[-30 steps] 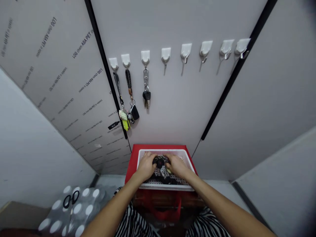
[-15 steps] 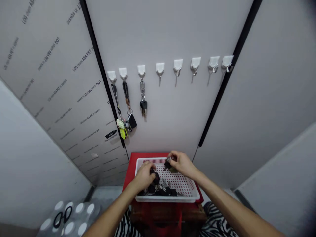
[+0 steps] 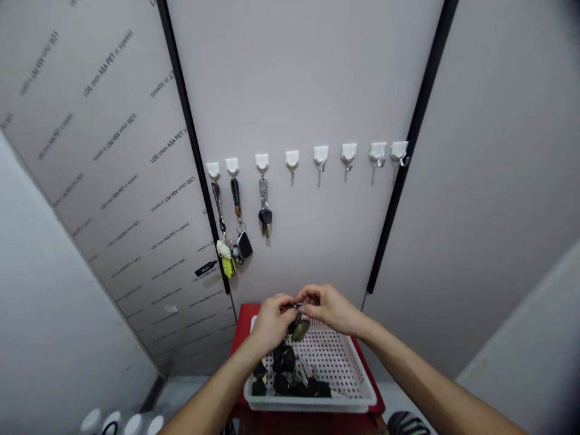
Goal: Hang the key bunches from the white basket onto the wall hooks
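Above the far half of a white perforated basket [image 3: 312,403], my two hands meet over a bunch of keys [image 3: 299,329] with a greenish fob dangling from it. My left hand [image 3: 270,323] pinches the bunch from the left. From the right, the fingertips of my right hand [image 3: 328,309] close on its metal ring. Other black-headed keys [image 3: 284,359] lie in the near left part of the basket. On the wall, three key sets hang from hooks: one with a yellow tag [image 3: 229,266], one with a black fob [image 3: 244,244], and one with a metal clip [image 3: 263,191].
The basket stands on a red surface [image 3: 242,326] against the wall panel. To the right of the hung keys, several white hooks [image 3: 321,154] carry nothing. White-capped bottles [image 3: 133,425] stand at the lower left. Black strips [image 3: 399,175] edge the panel.
My left hand has left the keys in the basket and risen to join my right hand at the bunch. My right hand has lifted the bunch slightly. The view has tilted up.
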Available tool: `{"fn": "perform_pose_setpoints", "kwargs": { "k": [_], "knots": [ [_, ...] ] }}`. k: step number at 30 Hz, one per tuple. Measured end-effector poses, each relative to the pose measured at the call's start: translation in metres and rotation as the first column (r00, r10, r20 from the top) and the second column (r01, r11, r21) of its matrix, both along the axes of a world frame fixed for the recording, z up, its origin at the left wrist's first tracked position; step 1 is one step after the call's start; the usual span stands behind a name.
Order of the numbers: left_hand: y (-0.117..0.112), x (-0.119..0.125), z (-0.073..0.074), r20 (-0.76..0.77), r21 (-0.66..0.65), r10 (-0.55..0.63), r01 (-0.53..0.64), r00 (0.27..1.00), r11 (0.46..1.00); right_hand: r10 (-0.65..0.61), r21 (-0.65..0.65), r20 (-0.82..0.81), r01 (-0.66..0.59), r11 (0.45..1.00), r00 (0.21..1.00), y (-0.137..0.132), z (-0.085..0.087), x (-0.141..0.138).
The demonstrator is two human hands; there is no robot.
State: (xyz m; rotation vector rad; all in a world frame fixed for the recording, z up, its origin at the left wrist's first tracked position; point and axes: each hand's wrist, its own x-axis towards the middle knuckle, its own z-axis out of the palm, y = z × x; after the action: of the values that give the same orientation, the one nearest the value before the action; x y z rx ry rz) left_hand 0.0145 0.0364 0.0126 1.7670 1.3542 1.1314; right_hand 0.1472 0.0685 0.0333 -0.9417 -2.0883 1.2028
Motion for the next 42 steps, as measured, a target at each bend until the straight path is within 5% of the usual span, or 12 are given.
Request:
{"fn": "perform_pose_setpoints", "kwargs": {
  "k": [5,11,21,27,31,36,39,42],
  "knots": [
    [0.003,-0.005,0.017,0.107,-0.034,-0.045,0.049,0.993,0.998,-0.052,0.182,0.080,0.036,0.983,0.995,0.002,0.027,-0.003],
    [0.018,-0.010,0.048,0.145,0.045,-0.034,0.028,0.989,0.999,-0.204,0.509,0.142,0.105,0.854,0.969,0.010,0.071,-0.005],
    [0.057,0.004,0.140,0.235,0.359,0.132,-0.212,0.963,0.909,-0.316,0.429,-0.281,0.413,0.803,0.906,0.043,0.150,-0.014],
    [0.071,0.007,0.175,0.169,0.503,0.265,-0.315,0.949,0.805,-0.352,0.360,-0.466,0.538,0.762,0.812,0.060,0.184,-0.026],
    [0.080,0.002,0.177,0.069,0.471,0.364,-0.352,0.929,0.809,-0.416,0.261,-0.441,0.557,0.789,0.796,0.071,0.189,-0.038],
    [0.081,-0.002,0.165,-0.031,0.411,0.308,-0.268,0.951,0.871,-0.450,0.258,-0.401,0.570,0.780,0.798,0.084,0.177,-0.039],
    [0.070,-0.004,0.153,-0.060,0.410,0.248,-0.202,0.967,0.889,-0.457,0.371,-0.387,0.589,0.718,0.801,0.083,0.165,-0.032],
    [0.053,-0.008,0.124,-0.058,0.400,0.183,-0.145,0.981,0.905,-0.449,0.505,-0.432,0.622,0.598,0.782,0.066,0.138,-0.023]
  ]
}}
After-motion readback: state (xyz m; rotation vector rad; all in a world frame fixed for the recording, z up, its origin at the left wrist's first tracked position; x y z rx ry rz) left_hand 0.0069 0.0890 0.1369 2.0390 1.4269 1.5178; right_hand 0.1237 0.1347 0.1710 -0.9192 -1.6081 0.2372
